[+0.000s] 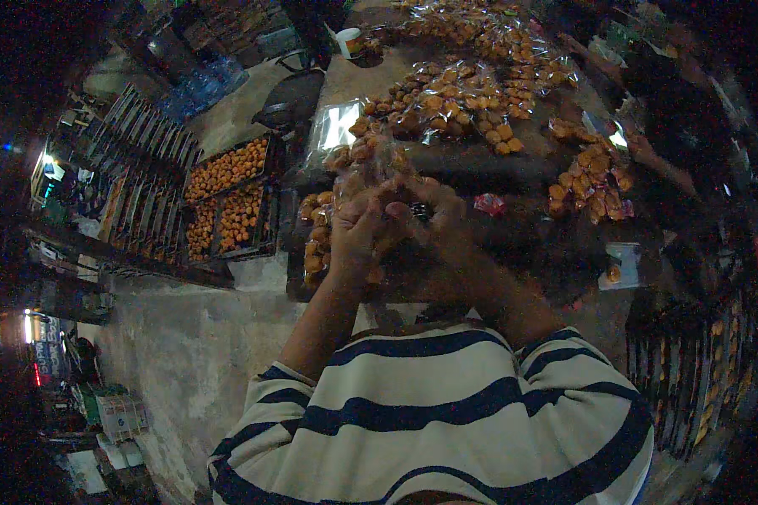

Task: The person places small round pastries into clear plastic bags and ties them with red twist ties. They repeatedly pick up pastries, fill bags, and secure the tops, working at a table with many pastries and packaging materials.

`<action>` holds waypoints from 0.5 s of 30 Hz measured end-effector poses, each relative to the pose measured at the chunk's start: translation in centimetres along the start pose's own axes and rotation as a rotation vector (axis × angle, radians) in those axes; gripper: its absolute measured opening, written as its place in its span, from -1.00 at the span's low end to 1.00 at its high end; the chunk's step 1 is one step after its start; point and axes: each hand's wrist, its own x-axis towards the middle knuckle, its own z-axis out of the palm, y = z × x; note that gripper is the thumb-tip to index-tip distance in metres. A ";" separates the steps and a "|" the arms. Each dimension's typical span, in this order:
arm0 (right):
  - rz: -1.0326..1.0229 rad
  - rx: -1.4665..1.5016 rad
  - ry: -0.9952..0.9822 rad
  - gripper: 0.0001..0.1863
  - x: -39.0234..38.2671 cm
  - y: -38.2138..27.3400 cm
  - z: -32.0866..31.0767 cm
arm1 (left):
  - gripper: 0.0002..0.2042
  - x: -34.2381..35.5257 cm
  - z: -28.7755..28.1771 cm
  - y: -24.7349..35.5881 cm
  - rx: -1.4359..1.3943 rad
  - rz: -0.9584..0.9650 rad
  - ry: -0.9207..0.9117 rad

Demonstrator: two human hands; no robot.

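One clear bag (364,162) of round brown buns sits on the near left of the dark table (526,240), its filled part just ahead of the fingers. Left hand (356,220) and right hand (436,206) meet at its near end, curled and clamped on the gathered film, thumbs close together; they hide that end, and the shadow between them is too dark to read. Just left, more packed buns (315,240) line the table edge. Beyond the bag lies a shiny sheet of plastic (337,126), with a large pile (463,97) of bagged buns behind it. Rightward come a small red packet (488,204), another bagged cluster (589,183) and a co-worker's arm (661,164). Bun-filled trays (227,202) stand well apart, leftward past the table.
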 end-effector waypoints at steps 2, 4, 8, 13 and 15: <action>0.093 0.168 -0.154 -0.71 -1.3 -1.1 1.0 | -0.54 -1.3 -1.3 0.8 0.282 0.054 0.004; 0.139 0.415 -0.251 -0.68 -2.2 -2.1 1.8 | -0.43 -2.0 -1.9 1.2 0.149 0.194 -0.056; 0.468 1.002 -0.261 -0.62 -4.8 -4.5 2.6 | -0.30 -4.6 -2.9 2.0 0.360 0.289 0.039; 0.413 1.047 -0.110 -0.63 -5.5 -5.1 2.8 | -0.36 -6.4 -3.6 2.5 0.181 -0.028 0.044; 0.396 0.761 -0.106 -0.62 -5.1 -4.7 2.9 | -0.42 -6.6 -3.8 2.6 0.101 0.009 0.015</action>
